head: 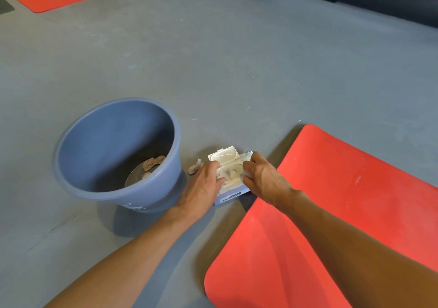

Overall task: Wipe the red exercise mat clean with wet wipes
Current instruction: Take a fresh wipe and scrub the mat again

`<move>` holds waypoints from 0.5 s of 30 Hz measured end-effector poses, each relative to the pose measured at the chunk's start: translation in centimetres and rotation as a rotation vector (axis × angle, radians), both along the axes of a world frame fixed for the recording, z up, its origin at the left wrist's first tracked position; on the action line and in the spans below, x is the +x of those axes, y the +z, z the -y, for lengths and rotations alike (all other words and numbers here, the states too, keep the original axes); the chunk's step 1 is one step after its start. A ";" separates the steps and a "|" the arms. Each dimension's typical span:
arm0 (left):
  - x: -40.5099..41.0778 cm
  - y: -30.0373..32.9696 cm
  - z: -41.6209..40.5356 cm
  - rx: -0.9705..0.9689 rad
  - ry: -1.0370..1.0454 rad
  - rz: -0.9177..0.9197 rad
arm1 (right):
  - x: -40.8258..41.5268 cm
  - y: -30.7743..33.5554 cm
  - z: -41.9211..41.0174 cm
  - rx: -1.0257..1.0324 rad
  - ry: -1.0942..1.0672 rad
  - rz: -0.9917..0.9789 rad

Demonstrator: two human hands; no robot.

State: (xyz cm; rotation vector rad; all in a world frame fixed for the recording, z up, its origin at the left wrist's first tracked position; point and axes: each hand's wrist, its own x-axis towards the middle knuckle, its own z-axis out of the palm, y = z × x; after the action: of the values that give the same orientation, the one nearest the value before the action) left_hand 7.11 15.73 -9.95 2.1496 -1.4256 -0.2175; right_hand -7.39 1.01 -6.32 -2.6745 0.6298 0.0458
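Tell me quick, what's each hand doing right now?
Left hand: fingers curled on the wipes pack, holding it.
Right hand: pinching at the pack's opening; a wipe in its grip cannot be told.

My hands cover much of the wipes pack [231, 195], so its label is unreadable. The red mat [331, 212] runs off frame; the bucket's [113, 189] crumpled contents are perhaps used wipes.
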 end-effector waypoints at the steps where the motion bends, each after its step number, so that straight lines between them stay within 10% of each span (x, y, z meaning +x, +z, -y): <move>1: 0.0 -0.2 0.0 -0.014 0.020 -0.001 | -0.1 0.4 -0.1 0.110 -0.080 -0.006; 15: -0.1 -2.9 1.0 -0.002 -0.221 0.438 | -0.3 -1.2 1.0 0.017 -0.085 0.063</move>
State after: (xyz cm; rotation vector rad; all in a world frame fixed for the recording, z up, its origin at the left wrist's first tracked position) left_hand 7.06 14.69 -12.82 2.1194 -1.9064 0.1883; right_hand -7.73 0.03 -7.56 -2.6184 0.7183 -0.0562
